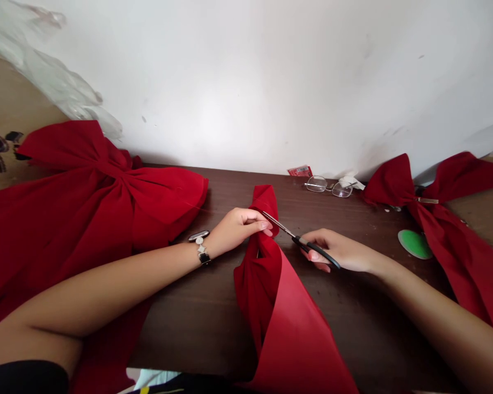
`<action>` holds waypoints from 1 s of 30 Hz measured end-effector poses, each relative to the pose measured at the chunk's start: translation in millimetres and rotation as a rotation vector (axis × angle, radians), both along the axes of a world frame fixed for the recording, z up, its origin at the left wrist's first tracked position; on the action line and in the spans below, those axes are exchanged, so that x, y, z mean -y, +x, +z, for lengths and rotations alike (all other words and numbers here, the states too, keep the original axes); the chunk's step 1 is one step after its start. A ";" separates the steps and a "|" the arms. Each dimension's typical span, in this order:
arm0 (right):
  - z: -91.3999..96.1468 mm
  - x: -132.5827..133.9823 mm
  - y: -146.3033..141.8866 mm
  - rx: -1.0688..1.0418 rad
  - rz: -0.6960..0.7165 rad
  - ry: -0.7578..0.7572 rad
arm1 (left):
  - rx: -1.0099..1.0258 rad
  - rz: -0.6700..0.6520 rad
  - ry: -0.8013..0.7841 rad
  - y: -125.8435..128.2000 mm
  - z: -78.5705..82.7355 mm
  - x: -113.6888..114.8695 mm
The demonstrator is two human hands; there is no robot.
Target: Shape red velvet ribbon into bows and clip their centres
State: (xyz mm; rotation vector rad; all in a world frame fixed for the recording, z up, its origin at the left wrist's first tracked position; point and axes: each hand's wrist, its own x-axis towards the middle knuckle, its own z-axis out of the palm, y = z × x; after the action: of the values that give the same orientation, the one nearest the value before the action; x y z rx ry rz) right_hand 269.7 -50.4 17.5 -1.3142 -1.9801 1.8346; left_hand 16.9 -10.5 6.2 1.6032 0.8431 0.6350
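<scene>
Okay, left hand [236, 230] pinches the top of a red ribbon [267, 306] lying on a dark wooden table [189, 328], right hand [340, 251] apart at the ribbon's right with black-handled scissors [312, 248], tips almost at the left fingers [265, 225], so a slip could nick them.

bright flat light glares on the white wall [230, 93]; edges bow from wide-angle distortion.

My left hand [238, 230] pinches the red ribbon [277, 312] — my right hand [337, 250] holds black-handled scissors [298, 238], blades at its upper fold. Left of the ribbon lies a large red bow [86, 208]; right of it, a second bow [447, 219] and eyeglasses [328, 187].
</scene>
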 end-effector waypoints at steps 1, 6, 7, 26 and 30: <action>-0.4 0.0 -0.2 -0.006 -0.003 0.005 | -0.001 0.001 0.003 0.0 -0.3 -0.1; -1.2 0.9 -2.1 0.000 -0.026 -0.037 | -0.003 -0.003 0.010 0.1 -1.1 -0.4; -1.3 1.1 -2.6 0.000 -0.030 -0.043 | -0.004 -0.004 0.010 0.1 -1.1 -0.4; -7.6 4.0 -1.8 -0.028 -0.097 -0.057 | -0.030 -0.003 0.040 -0.7 -1.1 -0.1; -10.2 3.0 0.7 -0.078 -0.108 -0.057 | -0.042 -0.004 0.054 -1.1 -1.3 -0.5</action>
State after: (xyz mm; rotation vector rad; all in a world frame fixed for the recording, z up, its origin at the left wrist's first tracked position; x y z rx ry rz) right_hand 270.4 -53.4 7.3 -1.3166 -1.7948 1.8747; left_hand 15.8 -10.0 4.9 1.6718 0.8594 0.6279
